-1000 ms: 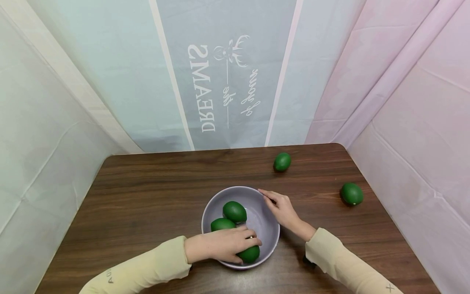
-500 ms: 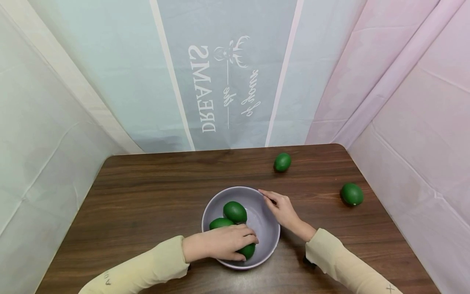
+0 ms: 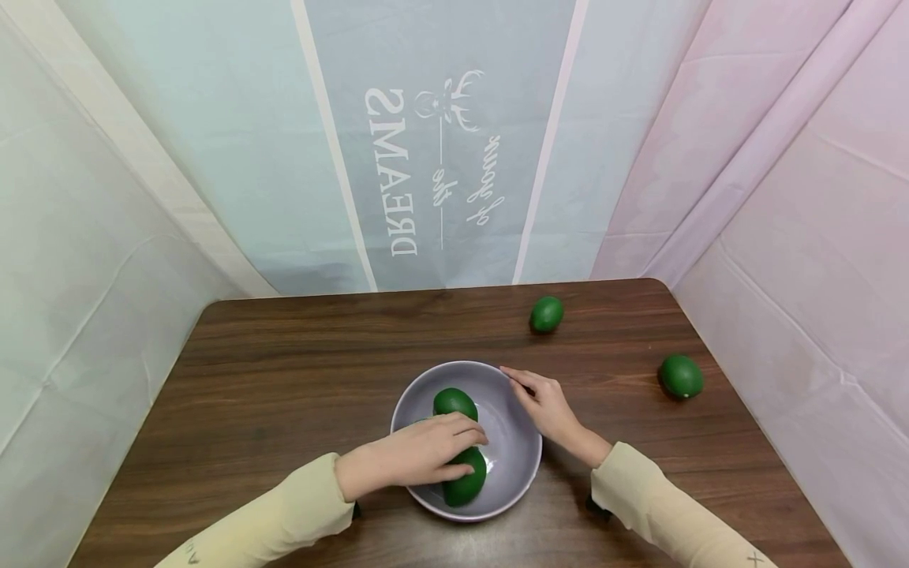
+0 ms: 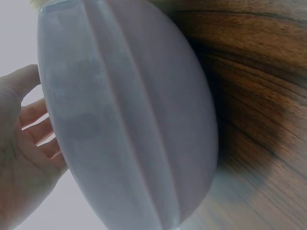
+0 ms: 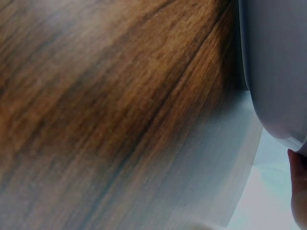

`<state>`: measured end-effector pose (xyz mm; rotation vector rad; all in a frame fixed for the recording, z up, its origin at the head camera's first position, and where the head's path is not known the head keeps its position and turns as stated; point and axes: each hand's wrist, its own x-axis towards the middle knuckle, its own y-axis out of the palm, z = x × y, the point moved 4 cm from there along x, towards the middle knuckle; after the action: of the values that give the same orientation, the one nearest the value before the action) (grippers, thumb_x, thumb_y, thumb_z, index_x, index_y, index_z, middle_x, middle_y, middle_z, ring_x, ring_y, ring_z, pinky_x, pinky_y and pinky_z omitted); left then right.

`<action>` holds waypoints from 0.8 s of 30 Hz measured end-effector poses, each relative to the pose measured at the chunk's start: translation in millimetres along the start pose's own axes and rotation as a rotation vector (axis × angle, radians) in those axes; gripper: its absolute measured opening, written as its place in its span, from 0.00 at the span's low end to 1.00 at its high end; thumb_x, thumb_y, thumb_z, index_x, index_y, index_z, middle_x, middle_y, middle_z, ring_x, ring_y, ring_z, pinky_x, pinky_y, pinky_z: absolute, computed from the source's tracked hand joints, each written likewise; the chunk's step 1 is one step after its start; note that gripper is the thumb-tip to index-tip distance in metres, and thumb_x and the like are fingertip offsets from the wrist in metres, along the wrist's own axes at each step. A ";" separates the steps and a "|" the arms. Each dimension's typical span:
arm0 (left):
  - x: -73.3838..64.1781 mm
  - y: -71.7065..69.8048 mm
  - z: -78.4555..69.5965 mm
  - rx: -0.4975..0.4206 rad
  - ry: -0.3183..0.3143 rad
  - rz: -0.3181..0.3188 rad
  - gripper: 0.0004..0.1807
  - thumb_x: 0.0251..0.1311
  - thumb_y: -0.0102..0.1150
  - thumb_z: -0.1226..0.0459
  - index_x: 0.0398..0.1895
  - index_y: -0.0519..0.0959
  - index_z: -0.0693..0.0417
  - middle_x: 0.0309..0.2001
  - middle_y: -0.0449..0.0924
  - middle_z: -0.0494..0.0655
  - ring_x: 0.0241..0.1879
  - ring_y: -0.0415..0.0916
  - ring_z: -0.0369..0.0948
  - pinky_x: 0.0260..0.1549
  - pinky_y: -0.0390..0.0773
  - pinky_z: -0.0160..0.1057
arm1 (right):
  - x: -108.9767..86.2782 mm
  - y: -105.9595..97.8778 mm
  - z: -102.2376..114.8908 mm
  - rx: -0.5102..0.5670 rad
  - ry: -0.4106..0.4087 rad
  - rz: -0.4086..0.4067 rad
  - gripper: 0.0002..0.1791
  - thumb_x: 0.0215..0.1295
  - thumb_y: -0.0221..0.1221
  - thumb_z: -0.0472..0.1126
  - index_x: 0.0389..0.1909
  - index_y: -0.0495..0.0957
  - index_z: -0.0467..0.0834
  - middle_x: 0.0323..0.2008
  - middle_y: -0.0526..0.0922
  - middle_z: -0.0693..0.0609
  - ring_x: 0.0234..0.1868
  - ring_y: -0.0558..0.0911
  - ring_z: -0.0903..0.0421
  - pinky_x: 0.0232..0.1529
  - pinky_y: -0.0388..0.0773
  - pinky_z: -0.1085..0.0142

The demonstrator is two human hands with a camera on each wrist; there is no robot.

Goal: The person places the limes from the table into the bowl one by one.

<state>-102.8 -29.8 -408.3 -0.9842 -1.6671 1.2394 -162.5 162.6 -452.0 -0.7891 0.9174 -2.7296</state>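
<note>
In the head view a lavender bowl (image 3: 507, 426) stands at the front middle of the table with green limes in it. My left hand (image 3: 419, 454) is over the bowl, fingers loosely bent above the limes. Its thumb lies across the near lime (image 3: 465, 487); the far lime (image 3: 454, 401) shows beyond the fingers. A third lime is almost wholly hidden beneath the hand. My right hand (image 3: 554, 410) holds the bowl's right rim. The left wrist view shows the left hand (image 4: 29, 139) reaching past the bowl's rim (image 4: 53, 115), its fingertips hidden.
Two more limes lie on the wooden table (image 3: 298, 371): a lime (image 3: 547, 314) near the back edge and another lime (image 3: 682, 375) near the right edge. Fabric walls (image 3: 454, 197) with printed lettering rise behind the table and on both sides.
My left hand has drawn back from the near lime and moved up and left over the other limes. The near lime has shifted slightly left. The right hand stays at the rim.
</note>
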 end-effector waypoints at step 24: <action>-28.0 -13.6 35.8 -0.200 -0.271 -0.443 0.22 0.57 0.59 0.64 0.56 0.70 0.58 0.53 0.72 0.46 0.56 0.67 0.40 0.55 0.68 0.41 | 0.7 -0.9 2.6 -0.006 -0.029 -0.024 0.13 0.61 0.55 0.29 0.46 0.80 0.37 0.42 0.83 0.47 0.40 0.80 0.57 0.36 0.76 0.70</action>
<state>-127.4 -70.3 -406.1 -0.5260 -2.1135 0.9489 -161.8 161.8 -449.4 -0.8438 0.9163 -2.7292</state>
